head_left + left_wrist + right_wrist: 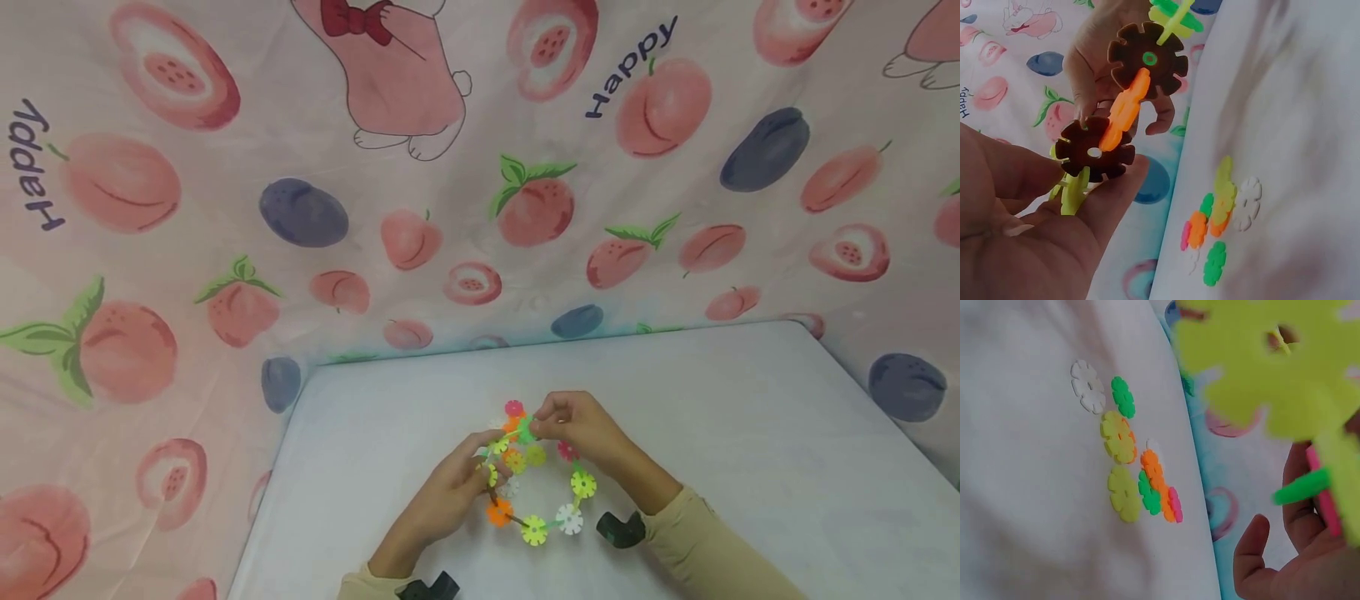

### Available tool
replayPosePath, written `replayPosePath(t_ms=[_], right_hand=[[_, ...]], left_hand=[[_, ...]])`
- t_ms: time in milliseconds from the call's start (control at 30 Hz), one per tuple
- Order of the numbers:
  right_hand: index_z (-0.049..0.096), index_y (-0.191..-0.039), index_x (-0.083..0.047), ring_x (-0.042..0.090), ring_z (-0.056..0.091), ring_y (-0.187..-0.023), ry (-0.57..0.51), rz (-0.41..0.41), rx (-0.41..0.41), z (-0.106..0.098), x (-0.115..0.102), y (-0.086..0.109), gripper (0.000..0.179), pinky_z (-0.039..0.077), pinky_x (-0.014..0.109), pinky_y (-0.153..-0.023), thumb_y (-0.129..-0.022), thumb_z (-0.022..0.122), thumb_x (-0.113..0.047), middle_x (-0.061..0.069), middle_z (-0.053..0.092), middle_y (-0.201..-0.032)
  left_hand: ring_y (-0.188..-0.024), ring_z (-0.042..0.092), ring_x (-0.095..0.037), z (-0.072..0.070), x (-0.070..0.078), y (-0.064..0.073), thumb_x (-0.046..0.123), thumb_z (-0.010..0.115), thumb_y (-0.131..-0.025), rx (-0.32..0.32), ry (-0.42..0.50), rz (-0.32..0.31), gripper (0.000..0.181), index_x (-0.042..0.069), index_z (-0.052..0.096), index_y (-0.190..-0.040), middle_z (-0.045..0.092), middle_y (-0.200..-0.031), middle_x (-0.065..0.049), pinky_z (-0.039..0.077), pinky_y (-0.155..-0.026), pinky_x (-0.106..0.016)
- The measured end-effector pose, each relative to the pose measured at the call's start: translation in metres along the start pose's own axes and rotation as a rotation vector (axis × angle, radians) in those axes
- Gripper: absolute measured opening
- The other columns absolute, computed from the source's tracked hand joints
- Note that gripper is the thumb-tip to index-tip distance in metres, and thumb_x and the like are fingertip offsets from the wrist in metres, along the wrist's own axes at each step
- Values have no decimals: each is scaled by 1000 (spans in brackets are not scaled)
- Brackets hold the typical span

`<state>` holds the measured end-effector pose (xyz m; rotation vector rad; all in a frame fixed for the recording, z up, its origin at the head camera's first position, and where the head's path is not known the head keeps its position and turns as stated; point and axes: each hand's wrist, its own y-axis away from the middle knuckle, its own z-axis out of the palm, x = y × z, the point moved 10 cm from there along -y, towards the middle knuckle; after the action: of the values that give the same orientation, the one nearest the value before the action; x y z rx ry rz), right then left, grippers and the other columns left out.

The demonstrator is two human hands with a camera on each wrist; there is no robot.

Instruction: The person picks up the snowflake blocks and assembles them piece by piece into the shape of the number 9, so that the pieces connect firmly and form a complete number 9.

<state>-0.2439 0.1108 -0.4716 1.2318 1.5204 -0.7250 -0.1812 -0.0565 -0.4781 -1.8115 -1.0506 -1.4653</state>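
Chain (534,530) of notched discs hangs in a loop between the two hands, held up over the bench. Around the near side sit an orange disc (500,512), a white disc (570,519) and yellow ones, with thin edge-on pieces between them. The left wrist view shows two brown discs (1094,152) joined by an orange piece (1125,109) seen edge-on. The left hand (452,483) pinches the chain beside the lower brown disc, thumb and fingers closed in on it. The right hand (581,421) grips the far side, fingertips bent together; a pink piece (1329,515) lies against its fingers. I cannot tell whether the loop's ends meet there.

Past the chain, loose discs (1124,494) lie flat on the bench (712,400) in a loose cluster: white, green, orange, yellow and pink, some overlapping, one white one partly hidden. Beige sleeves (723,542) cover both forearms, and a black mount (621,529) shows at each wrist. Behind the bench hangs a pale pink cloth (450,192) printed with peaches, blue fruit, a rabbit and the word "Happy".
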Motion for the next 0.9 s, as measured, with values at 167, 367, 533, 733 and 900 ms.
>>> replayPosePath(t_ms=[167,367,533,733,900], right_hand=[[65,-83,-7,28,63,-91,-36,-74,-35,0,3,-3,19,56,49,-82,-90,77,-20,8,67,-91],[63,-83,-4,26,59,-94,-92,-107,-55,-1,1,-2,18,57,46,-83,-91,75,-16,9,65,-91],[63,-83,-4,24,58,-95,-98,-113,-58,-2,-4,0,19,57,41,-81,-90,75,-16,7,64,-89],[63,-85,-3,27,59,-91,-99,-115,-80,2,-7,0,18,56,36,-77,-91,74,-16,6,63,-86],[64,-94,-5,33,60,-87,-112,-101,-102,8,-6,-1,18,55,39,-76,-94,73,-21,9,65,-85]], left_hand=[[-105,64,-42,4,3,-1,1,41,-105,-40,50,28,52,19,39,-154,65,-117,-29,56,-89,-26],[-106,62,-45,8,4,-3,2,42,-106,-62,80,42,51,21,40,-153,63,-118,-31,56,-86,-27],[-109,61,-39,9,9,-4,0,41,-106,-67,4,82,52,20,40,-153,65,-117,-21,56,-87,-26],[-111,65,-35,4,7,-3,-1,41,-104,-30,8,29,52,17,40,-153,66,-117,-21,55,-90,-26],[-102,67,-29,-4,1,-5,-2,39,-97,82,76,-80,54,13,43,-149,64,-113,-20,55,-87,-31]])
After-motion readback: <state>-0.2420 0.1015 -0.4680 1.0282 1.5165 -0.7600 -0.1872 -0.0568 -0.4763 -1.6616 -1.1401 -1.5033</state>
